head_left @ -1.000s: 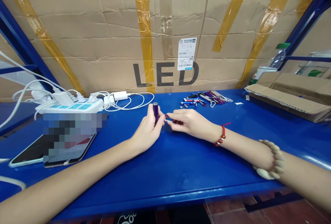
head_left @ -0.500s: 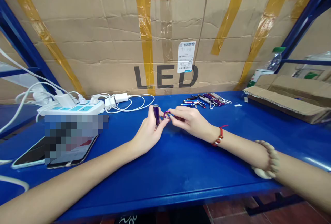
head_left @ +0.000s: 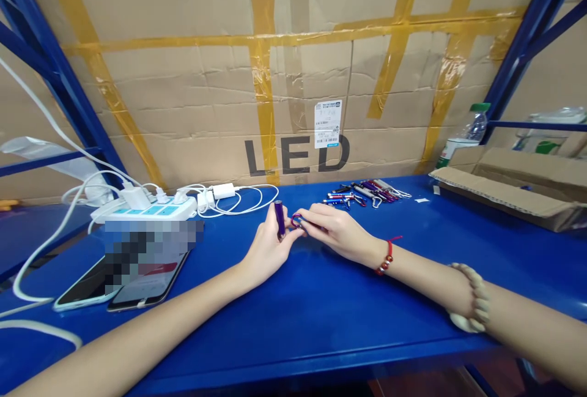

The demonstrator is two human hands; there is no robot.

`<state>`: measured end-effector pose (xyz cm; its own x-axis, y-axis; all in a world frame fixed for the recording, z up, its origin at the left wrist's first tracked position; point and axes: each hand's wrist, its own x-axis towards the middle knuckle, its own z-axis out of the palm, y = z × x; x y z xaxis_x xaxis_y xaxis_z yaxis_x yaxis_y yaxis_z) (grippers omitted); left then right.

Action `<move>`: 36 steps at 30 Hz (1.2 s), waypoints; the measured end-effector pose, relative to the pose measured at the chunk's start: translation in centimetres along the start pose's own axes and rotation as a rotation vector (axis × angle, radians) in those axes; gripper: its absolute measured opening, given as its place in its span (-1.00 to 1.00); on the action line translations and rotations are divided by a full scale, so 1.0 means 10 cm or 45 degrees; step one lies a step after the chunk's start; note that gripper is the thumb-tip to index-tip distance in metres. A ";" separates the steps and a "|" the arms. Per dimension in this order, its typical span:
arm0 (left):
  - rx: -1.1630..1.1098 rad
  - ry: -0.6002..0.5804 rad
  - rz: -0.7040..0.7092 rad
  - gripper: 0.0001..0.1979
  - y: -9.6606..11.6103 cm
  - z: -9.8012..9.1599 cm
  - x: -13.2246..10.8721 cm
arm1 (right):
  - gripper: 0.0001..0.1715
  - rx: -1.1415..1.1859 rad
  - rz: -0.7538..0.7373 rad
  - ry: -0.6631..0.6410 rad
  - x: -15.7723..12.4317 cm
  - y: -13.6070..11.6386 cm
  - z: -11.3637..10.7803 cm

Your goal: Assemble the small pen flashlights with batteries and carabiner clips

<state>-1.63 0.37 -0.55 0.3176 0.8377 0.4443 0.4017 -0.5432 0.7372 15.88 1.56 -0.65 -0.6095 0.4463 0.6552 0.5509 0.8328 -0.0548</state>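
My left hand point(head_left: 267, 244) rests on the blue table point(head_left: 321, 317) and grips a small purple cylinder point(head_left: 279, 218), held upright between thumb and fingers. My right hand point(head_left: 332, 229) is closed in a pinch on a small purple clip ring point(head_left: 296, 221) right beside the cylinder's lower end. The two hands touch at the fingertips. A pile of several small coloured flashlights with clips point(head_left: 364, 192) lies on the table just behind my right hand.
A white power strip point(head_left: 149, 210) with chargers and white cables point(head_left: 238, 198) sits at the back left. Two phones point(head_left: 123, 284) lie front left. An open cardboard box point(head_left: 518, 192) and a plastic bottle point(head_left: 463, 137) stand at the right. A big taped carton marked LED point(head_left: 298, 79) forms the back wall.
The camera has tilted up, so everything sits lower in view. My right hand has swapped from a thin white-tipped piece to holding the purple ring against the cylinder.
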 end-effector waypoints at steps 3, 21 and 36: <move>-0.050 -0.054 -0.013 -0.78 0.03 0.00 -0.01 | -0.65 -0.011 0.017 -0.007 0.01 -0.01 -0.01; 0.239 -0.039 -0.171 -0.73 -0.14 0.04 0.02 | -0.62 -0.398 0.541 -0.495 0.04 0.04 -0.07; 0.286 -0.064 -0.189 -0.73 -0.12 0.03 0.01 | -0.61 -0.312 0.640 -0.452 0.02 0.01 -0.06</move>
<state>-1.81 1.10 -1.54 0.2812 0.9082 0.3100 0.6256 -0.4185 0.6584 16.19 1.52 -0.04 -0.3723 0.8770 0.3038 0.9054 0.4151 -0.0888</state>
